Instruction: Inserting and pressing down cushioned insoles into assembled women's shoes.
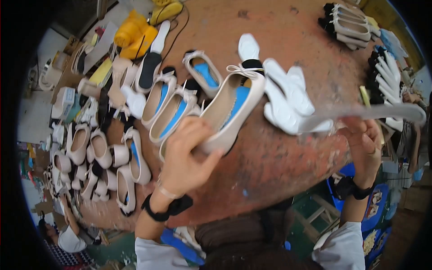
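Observation:
Around the heel of a beige ballet flat [243,110] my left hand [186,153] is closed. The shoe's toe, with a thin bow and a black covering at its tip, points away from me, and a blue patch shows inside. Off to the right, my right hand [366,141] pinches a pale insole [382,112], blurred by motion and stretched out sideways. Between the hands lies a pile of white insoles [288,96] on the brown table [279,166]. More beige flats [164,119] with blue patches stand just left of the held shoe.
Many beige shoes [101,148] crowd the table's left side. A yellow tool [135,36] with a black cable sits at the far left. Shoes [353,27] and a row of white insoles [389,74] line the far right. Another person [69,238] is at the lower left.

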Demonstrator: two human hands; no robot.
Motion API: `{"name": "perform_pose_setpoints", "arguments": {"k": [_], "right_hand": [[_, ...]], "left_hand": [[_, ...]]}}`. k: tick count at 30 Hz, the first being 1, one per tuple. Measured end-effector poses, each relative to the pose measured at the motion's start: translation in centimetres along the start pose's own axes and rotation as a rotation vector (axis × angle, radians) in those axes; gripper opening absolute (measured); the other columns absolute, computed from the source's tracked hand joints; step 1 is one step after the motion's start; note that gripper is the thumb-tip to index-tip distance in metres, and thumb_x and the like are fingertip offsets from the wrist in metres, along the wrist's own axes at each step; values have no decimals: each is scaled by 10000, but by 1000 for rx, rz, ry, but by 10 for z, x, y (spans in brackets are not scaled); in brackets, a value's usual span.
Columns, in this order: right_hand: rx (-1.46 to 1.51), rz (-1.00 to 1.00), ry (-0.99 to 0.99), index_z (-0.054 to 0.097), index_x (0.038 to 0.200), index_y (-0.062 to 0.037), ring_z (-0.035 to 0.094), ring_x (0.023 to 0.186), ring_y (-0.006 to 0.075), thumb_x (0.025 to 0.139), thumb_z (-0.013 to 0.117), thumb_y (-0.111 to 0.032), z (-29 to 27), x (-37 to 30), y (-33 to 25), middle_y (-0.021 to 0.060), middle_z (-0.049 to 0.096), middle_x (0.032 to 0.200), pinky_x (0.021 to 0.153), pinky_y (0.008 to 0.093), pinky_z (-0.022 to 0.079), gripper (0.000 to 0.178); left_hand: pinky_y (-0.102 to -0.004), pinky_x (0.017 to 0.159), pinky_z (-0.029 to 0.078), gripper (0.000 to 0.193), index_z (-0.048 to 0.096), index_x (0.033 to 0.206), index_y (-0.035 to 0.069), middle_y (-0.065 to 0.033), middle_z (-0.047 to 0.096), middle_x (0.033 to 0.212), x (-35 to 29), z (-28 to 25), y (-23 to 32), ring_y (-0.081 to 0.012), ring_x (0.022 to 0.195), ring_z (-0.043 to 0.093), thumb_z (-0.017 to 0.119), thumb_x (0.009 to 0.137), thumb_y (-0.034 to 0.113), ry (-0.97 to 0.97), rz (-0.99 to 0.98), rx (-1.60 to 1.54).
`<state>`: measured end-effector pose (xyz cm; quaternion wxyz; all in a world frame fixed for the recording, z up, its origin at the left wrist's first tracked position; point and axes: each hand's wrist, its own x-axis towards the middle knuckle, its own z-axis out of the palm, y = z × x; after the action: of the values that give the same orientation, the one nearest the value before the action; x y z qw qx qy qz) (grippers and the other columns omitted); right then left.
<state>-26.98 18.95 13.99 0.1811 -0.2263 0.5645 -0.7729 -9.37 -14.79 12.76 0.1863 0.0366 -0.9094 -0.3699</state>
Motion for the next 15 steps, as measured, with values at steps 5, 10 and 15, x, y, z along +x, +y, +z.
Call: {"name": "perform_pose_setpoints", "arguments": {"k": [5, 10, 15], "right_hand": [[-25, 393, -122, 625, 1180, 90, 653, 889, 172, 890, 715, -233, 40, -71, 61, 132, 693, 1036, 807, 322, 535, 443], [116, 559, -66, 575, 1263, 88, 684, 941, 182, 974, 568, -265, 116, -95, 90, 163, 665, 1174, 831, 311, 543, 457], [-663, 28, -494, 429, 1466, 29, 548, 865, 258, 989, 538, -426, 169, -77, 95, 133, 643, 1099, 830, 382, 470, 668]], "left_hand": [[-401, 736, 501, 213, 663, 783, 9, -108, 616, 867, -157, -57, 8, -329, 917, 614, 784, 611, 46, -252, -59, -35], [-471, 1070, 404, 210, 671, 911, 26, -241, 543, 1365, -255, -52, -38, -447, 1326, 485, 695, 705, 3, -220, -132, 389], [-490, 1142, 336, 592, 544, 1267, 6, -271, 312, 1563, -290, -29, -71, -456, 1415, 377, 779, 734, 108, -55, -296, 210]]}}
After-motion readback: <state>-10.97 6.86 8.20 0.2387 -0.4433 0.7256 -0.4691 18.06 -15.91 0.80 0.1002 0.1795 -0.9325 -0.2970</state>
